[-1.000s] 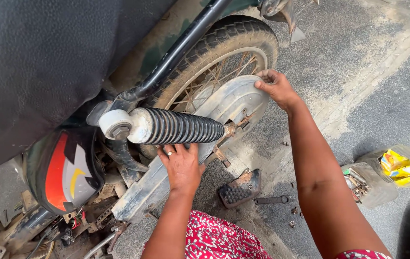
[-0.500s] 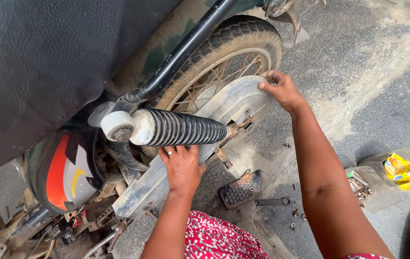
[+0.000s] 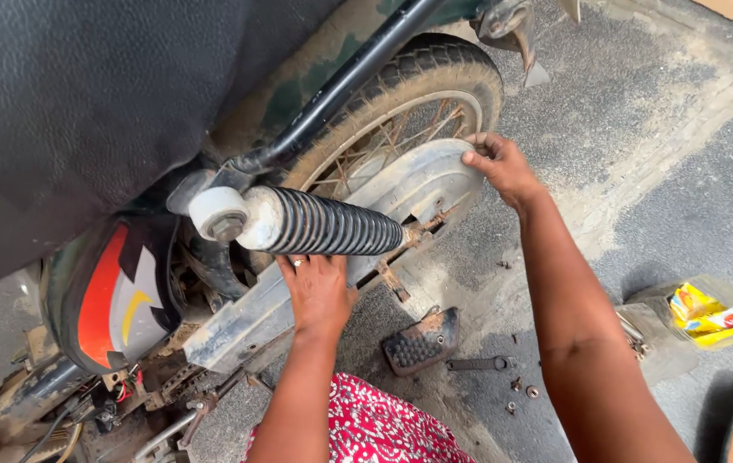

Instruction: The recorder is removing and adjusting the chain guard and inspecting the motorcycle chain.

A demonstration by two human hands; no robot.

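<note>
A motorcycle's rear end fills the view, with a dusty rear wheel point(image 3: 435, 77) and a grey metal chain cover point(image 3: 418, 184) running along it. My right hand point(image 3: 499, 167) grips the rounded far end of that cover beside the tyre. My left hand point(image 3: 319, 291) presses flat on the cover's lower stretch, just under the black ribbed shock absorber point(image 3: 315, 225). The shock's white top cap point(image 3: 219, 214) sits by the black seat point(image 3: 66, 103).
A footrest with a ribbed rubber pad point(image 3: 420, 341) lies on the concrete, with a dark metal piece point(image 3: 480, 364) and loose bolts point(image 3: 521, 386) near it. A yellow packet point(image 3: 709, 313) lies at the right. A red and black side panel point(image 3: 109, 296) sits at the left.
Both hands stay in the same places on the cover. The view has shifted slightly; little else differs.
</note>
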